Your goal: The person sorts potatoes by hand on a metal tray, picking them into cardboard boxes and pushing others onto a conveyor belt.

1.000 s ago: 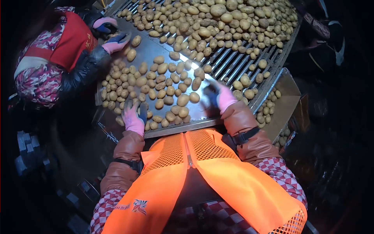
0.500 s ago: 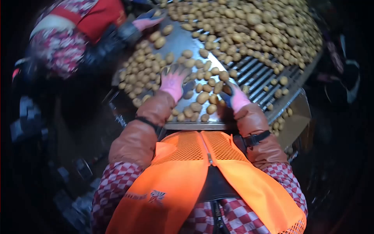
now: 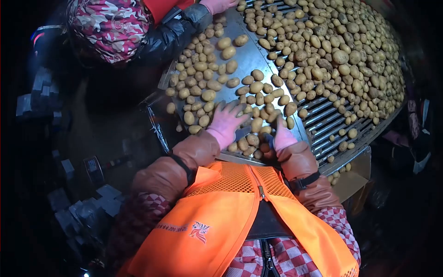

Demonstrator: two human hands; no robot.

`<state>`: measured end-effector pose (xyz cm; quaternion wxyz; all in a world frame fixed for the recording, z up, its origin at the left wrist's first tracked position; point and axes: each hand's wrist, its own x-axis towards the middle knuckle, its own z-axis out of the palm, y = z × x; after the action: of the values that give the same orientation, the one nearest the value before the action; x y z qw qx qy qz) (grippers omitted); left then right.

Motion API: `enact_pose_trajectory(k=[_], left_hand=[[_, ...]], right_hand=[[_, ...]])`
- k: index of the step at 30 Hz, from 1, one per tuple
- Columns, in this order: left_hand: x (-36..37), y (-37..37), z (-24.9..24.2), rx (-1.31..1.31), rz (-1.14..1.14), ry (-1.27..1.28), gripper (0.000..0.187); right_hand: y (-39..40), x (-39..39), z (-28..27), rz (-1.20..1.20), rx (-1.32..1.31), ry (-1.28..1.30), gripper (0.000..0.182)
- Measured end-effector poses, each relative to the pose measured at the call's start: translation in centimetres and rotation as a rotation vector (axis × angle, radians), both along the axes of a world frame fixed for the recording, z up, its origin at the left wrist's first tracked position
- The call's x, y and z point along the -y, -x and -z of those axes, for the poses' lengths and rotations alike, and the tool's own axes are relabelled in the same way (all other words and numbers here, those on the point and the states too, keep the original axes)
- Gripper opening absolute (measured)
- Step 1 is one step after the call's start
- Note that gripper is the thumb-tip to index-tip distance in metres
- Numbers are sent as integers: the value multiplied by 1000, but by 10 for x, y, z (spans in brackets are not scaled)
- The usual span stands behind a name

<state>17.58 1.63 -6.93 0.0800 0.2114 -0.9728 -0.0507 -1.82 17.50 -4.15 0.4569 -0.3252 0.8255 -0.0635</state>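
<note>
My left hand (image 3: 226,123), in a pink glove with dark fingertips, lies with fingers spread against potatoes (image 3: 257,124) on a metal sheet (image 3: 251,46). Opposite it, my right hand (image 3: 282,136), in a matching glove, has its thumb apart from its fingers and rests beside the same group. Part of its fingers is hidden. Between and in front of both hands the potatoes lie close together. A looser patch of potatoes (image 3: 196,76) spreads to the left of my left hand.
A large potato heap (image 3: 341,57) covers much of a slatted metal grate (image 3: 323,115) at the right. Below the grate's edge is a cardboard box (image 3: 355,177) with potatoes. At upper left, another person in a patterned cap (image 3: 110,30) reaches a gloved hand (image 3: 218,5) toward the sheet's far end.
My hands are closer together, with potatoes bunched between them. The whole view has shifted, so the heap shows further right and lower. The other person's gloved hand has moved toward the heap.
</note>
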Motion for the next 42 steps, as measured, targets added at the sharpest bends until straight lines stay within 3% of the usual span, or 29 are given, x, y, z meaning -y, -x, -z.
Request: enact_pose_trajectory(k=[2, 3, 5, 6, 7, 8, 9, 10, 12, 14, 16, 17, 18, 19, 20, 21, 23, 25, 27, 28, 29, 30, 32, 35, 38, 39, 42], left_hand=[[16, 0, 11, -28, 46, 26, 42], [34, -12, 29, -104, -29, -2, 43], [51, -34, 40, -127, -176, -61, 45], [52, -46, 40, -69, -249, -89, 46], [55, -54, 38, -12, -322, -112, 47], [62, -54, 35, -38, -378, -65, 45], [69, -54, 30, -66, -433, -20, 43], [76, -55, 28, -94, -488, 22, 41], [98, -45, 15, -289, -519, 141, 36], [136, -23, 7, -245, -674, 25, 37], [169, 7, -1, -185, -820, -91, 41], [176, 23, 5, -176, -844, -110, 48], [191, 39, 31, -247, -782, -128, 60], [182, 61, 26, -253, -678, -254, 62], [165, 84, 26, -82, -615, -205, 62], [139, 100, 16, -103, -564, -131, 58], [107, 111, 19, 173, -388, -52, 55], [78, 87, 39, 160, -122, -24, 48], [52, 45, 53, -42, -29, -56, 43], [47, 23, 44, 73, -12, -139, 57], [40, 6, 31, 45, -42, -219, 53], [38, -10, 37, 48, -54, -187, 49], [37, -36, 40, 120, -55, -67, 47], [32, -48, 66, 16, -302, -271, 46], [8, -38, 54, 2, -203, -221, 44], [-1, -34, 41, 34, -95, -139, 43], [4, -40, 37, 67, -66, -280, 47]], right_hand=[[1, 9, 13, -144, -143, 347, 85], [13, 17, 13, -76, -19, 385, 74], [35, 33, -1, 166, 111, 539, 53], [60, 33, 24, 465, 369, 716, 51], [82, 33, 25, 380, 23, 789, 53], [104, 33, 26, 332, -358, 800, 55], [107, 38, -7, 515, -386, 626, 56], [132, 31, 5, 484, -531, 687, 66], [158, 25, 24, 452, -622, 562, 82], [115, 36, 54, 388, -626, 401, 95], [59, 40, 49, 315, -614, 432, 93], [29, 48, 27, 220, -616, 321, 85], [13, 44, 41, 87, -710, 415, 77], [-1, 44, 47, -22, -691, 389, 74], [-14, 45, 63, -89, -678, 423, 71], [-26, 46, 57, -128, -585, 404, 70], [-28, 42, 56, -184, -384, 427, 68], [-19, 27, 53, -199, -289, 524, 62], [-3, 4, 48, 81, 152, 547, 55], [4, -8, 47, 215, 378, 548, 52], [7, -18, 51, 619, 701, 604, 43], [13, -28, 45, 453, 428, 678, 41], [34, -47, 47, 485, 375, 632, 43], [67, -41, 47, 414, 135, 686, 44], [111, 10, 22, 248, -367, 698, 51], [128, 35, 14, 265, -417, 652, 54], [168, 104, -17, 299, -484, 527, 64]])
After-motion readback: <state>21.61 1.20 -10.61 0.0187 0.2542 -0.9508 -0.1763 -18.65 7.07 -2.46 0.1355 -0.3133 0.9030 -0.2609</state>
